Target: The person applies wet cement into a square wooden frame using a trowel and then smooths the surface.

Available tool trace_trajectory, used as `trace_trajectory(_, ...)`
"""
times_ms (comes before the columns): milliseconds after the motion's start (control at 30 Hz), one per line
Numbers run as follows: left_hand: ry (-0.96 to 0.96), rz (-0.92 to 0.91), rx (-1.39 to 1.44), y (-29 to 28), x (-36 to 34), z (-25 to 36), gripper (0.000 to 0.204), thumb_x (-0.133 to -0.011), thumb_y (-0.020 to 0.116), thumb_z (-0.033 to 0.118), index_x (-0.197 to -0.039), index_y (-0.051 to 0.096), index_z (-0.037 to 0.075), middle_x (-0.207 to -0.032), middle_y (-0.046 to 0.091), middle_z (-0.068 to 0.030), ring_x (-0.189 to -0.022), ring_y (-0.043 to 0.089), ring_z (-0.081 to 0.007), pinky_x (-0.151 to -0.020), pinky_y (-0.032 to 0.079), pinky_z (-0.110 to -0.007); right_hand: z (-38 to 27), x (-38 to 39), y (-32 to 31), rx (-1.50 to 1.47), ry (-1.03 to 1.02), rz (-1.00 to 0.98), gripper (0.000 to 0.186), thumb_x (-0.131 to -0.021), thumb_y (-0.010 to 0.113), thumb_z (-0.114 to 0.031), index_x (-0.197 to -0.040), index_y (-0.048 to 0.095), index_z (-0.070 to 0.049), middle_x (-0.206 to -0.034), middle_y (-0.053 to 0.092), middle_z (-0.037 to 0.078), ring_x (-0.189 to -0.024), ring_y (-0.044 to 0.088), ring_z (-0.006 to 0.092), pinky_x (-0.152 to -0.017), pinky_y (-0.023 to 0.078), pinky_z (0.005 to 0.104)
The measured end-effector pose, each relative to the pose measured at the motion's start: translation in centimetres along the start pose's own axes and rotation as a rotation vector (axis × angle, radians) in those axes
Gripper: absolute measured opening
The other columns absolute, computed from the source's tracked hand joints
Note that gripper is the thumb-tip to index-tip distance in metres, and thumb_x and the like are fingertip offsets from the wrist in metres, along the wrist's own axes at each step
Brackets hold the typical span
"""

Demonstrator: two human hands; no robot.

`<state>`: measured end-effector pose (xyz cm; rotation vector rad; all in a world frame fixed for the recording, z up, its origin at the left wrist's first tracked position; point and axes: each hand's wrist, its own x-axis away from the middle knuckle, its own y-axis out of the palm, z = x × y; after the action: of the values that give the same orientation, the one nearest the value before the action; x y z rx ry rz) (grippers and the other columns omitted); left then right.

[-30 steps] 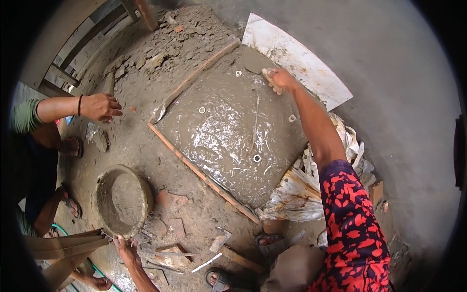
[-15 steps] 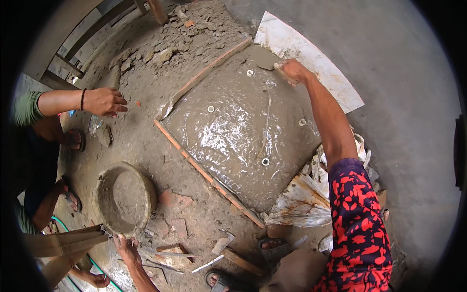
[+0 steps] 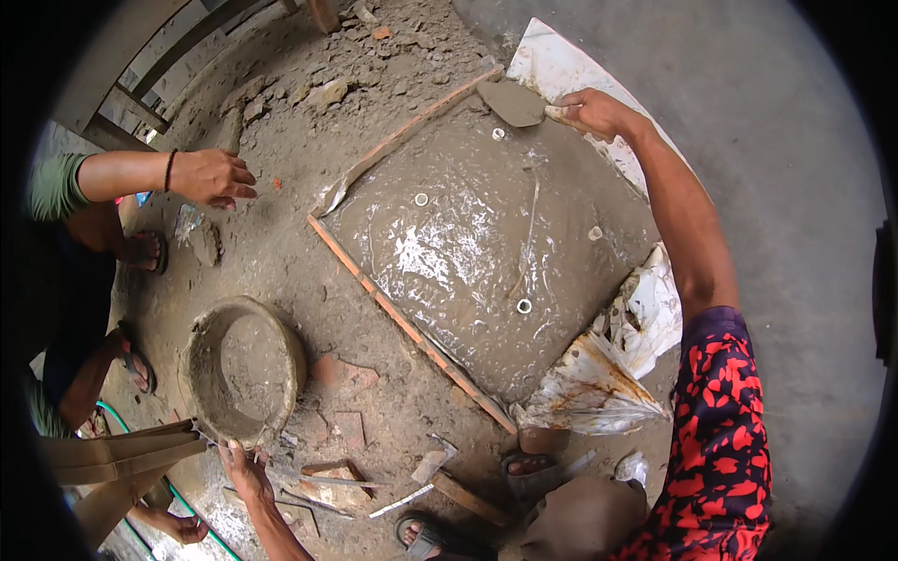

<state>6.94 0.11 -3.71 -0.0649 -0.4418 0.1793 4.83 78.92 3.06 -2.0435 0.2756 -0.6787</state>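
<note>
While the wet cement slab [image 3: 477, 252] already looks mostly smooth, the right hand [image 3: 589, 112], grip clamped on a loaded trowel [image 3: 513, 101], works its far corner; the left hand is out of view.

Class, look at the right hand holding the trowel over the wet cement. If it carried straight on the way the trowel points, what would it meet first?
The right hand points its trowel leftward. First in line looks to be the wooden form strip edging the wet cement, though depth is unclear.
</note>
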Motion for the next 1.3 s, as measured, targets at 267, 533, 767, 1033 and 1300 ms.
trace_trajectory(267, -0.011, 0.017, -0.022, -0.1, -0.2, -0.5, 0.051, -0.092, 0.059, 0.039, -0.136, 0.04, 0.02, -0.113, 0.054, 0.0032, -0.082, 0.052, -0.0115, -0.066, 0.046, -0.026, -2.5, 0.8, -0.6, 0.191, -0.002, -0.076, 0.037, -0.09, 0.052, -0.03, -0.118, 0.063, -0.01, -0.096, 0.067, 0.014, -0.083, 0.062, 0.0228, -0.074, 0.049, 0.0379)
trace_trajectory(533, -0.004, 0.026, 0.017, 0.3, -0.2, -0.4, 0.066, -0.089, 0.064, 0.036, -0.143, 0.032, 0.016, -0.117, 0.054, -0.0022, -0.077, 0.054, -0.0137, -0.063, 0.047, -0.027, 2.9, -2.1, 1.3, 0.026, -0.009, -0.029, 0.034, -0.091, 0.048, -0.028, -0.112, 0.064, -0.006, -0.106, 0.064, 0.021, -0.089, 0.063, 0.0296, -0.079, 0.05, 0.0405)
trace_trajectory(767, 0.001, 0.001, -0.003, 0.0, -0.1, -0.4, 0.053, -0.09, 0.062, 0.04, -0.135, 0.041, 0.021, -0.11, 0.055, 0.0037, -0.08, 0.052, -0.0114, -0.066, 0.047, -0.026, 1.3, -2.2, 1.4, -0.109, 0.045, -0.088, 0.031, -0.094, 0.043, -0.02, -0.11, 0.06, 0.0, -0.085, 0.064, 0.013, -0.064, 0.061, 0.0239, -0.052, 0.05, 0.0377)
trace_trajectory(1033, 0.004, 0.028, 0.033, -0.2, -0.3, -0.7, 0.071, -0.088, 0.065, 0.038, -0.145, 0.029, 0.015, -0.121, 0.052, -0.0044, -0.079, 0.054, -0.0151, -0.062, 0.047, -0.028, -7.7, 2.4, 4.2, -0.29, 0.125, -0.221, 0.035, -0.098, 0.04, -0.021, -0.123, 0.053, 0.0, -0.076, 0.059, 0.012, -0.048, 0.051, 0.0145, -0.037, 0.042, 0.0287)
trace_trajectory(1300, 0.027, 0.027, 0.027, 0.3, -0.4, -0.9, 0.058, -0.089, 0.064, 0.041, -0.137, 0.04, 0.019, -0.109, 0.055, 0.0038, -0.079, 0.051, -0.0117, -0.066, 0.045, -0.027, -7.5, 4.7, 7.1, -0.389, 0.071, -0.15, 0.035, -0.098, 0.036, -0.016, -0.124, 0.051, 0.002, -0.073, 0.056, 0.012, -0.045, 0.052, 0.016, -0.035, 0.042, 0.0303)
